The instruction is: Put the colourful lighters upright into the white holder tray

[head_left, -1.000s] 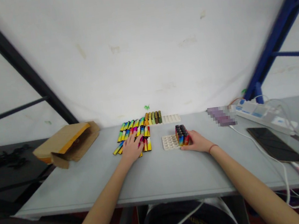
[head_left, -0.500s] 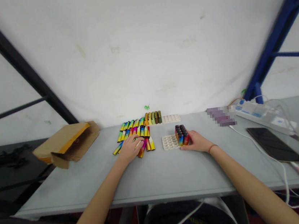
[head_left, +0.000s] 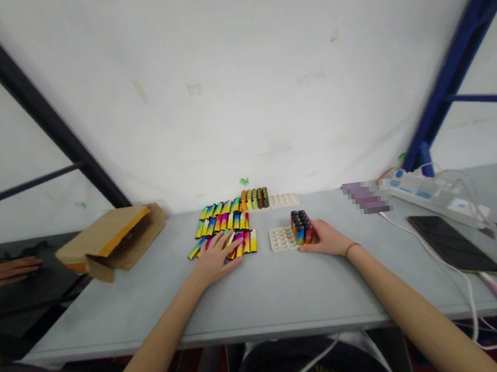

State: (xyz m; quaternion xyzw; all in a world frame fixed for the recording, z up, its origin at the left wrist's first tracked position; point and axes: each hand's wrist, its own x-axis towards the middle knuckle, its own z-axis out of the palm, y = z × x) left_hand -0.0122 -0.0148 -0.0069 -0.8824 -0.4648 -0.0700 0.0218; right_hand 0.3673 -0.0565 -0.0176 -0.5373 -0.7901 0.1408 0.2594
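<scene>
My left hand [head_left: 216,259] lies palm down with fingers spread over the front row of shiny rainbow-coloured tubes [head_left: 250,241], touching some of them. Behind that row, more such tubes [head_left: 221,222] lie side by side in two rows. At the right, my right hand [head_left: 328,238] grips the right end of a white tray [head_left: 282,239] with round hollows, thumb in front and fingers mostly hidden behind. Several dark-topped red and blue tubes [head_left: 302,227] stand upright at that end, against the hand. The tray's left part shows bare hollows.
At the back, yellow-to-green tubes [head_left: 254,198] stand upright beside another white tray [head_left: 285,200]. An opened cardboard box [head_left: 105,237] lies left. Phone [head_left: 455,243], power strip [head_left: 435,199] and cables lie right. Another person's hand [head_left: 6,275] reaches in at far left.
My left hand has drawn back slightly towards me and flattened, and the front-row tubes lie straighter. My right hand stays at the tray. Another person's hand has appeared at far left.
</scene>
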